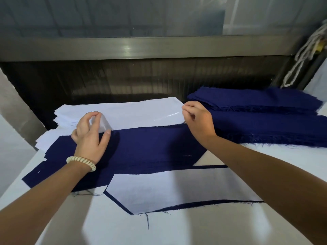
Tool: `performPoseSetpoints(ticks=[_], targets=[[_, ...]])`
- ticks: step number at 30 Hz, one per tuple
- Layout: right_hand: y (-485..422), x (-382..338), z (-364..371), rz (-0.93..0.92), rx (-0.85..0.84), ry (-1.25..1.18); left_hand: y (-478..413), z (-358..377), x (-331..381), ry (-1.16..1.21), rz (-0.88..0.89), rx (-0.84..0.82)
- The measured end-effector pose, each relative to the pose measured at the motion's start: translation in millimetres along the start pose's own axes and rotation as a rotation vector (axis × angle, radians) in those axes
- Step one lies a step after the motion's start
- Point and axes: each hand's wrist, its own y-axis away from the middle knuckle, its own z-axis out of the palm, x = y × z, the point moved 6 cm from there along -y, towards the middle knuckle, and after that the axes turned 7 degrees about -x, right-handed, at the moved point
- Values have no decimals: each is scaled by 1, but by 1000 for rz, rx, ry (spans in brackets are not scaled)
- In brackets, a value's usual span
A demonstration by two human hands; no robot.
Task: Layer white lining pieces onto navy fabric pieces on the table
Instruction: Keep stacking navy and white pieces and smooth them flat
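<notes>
A white lining piece (141,112) is held along the far edge of a navy piece (150,149) spread mid-table, as seen from the head view. Its left end is pinched in the curled fingers of the left hand (90,137); its right corner is pinched by the right hand (198,119). A finished pair (177,190) is laid nearer. A white stack (65,114) is kept far left and a navy stack (265,110) far right. The table (177,230) is covered in white. It is backed by a metal rail (141,48) and a dark panel (141,80).
</notes>
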Motion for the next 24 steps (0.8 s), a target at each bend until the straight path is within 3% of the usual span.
performPoseSetpoints(ticks=[16, 24], targets=[[46, 18, -54, 131, 25, -204, 1, -11, 51, -59, 194, 17], [72, 51, -71, 272, 79, -310, 15, 3, 59, -272, 292, -72]])
